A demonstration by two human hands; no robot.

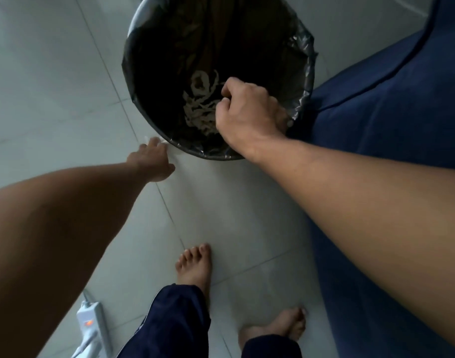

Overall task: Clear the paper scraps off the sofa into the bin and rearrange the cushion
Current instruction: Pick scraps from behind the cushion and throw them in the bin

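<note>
The step in hand is the dumping of paper into the bin. The round bin lined with a crinkled black plastic bag [305, 73] stands on the pale grey tiled floor [53, 86], just beside the dark blue fabric sofa [389, 99]. A heap of pale shredded paper strips [200, 109] lies at the bottom of the liner.

The right hand [247, 112] hangs over the near right part of the bin's mouth, its fingers curled in towards the palm; whether any scrap is inside that curl cannot be told, since the palm faces down and away. The left hand [151, 158] reaches down to the floor at the bin's near left edge, fingers stretched onto a small white paper scrap [154, 139] lying against the base; it touches the scrap, but whether it has pinched it is not clear.

By my reading, the clearing is well along but not finished. The next move calls for the left hand to close on the stray scrap, lift it over the rim and let go inside. The sofa seat shows only in part, so leftover scraps there cannot be ruled out, and the cushion is out of view.
</note>
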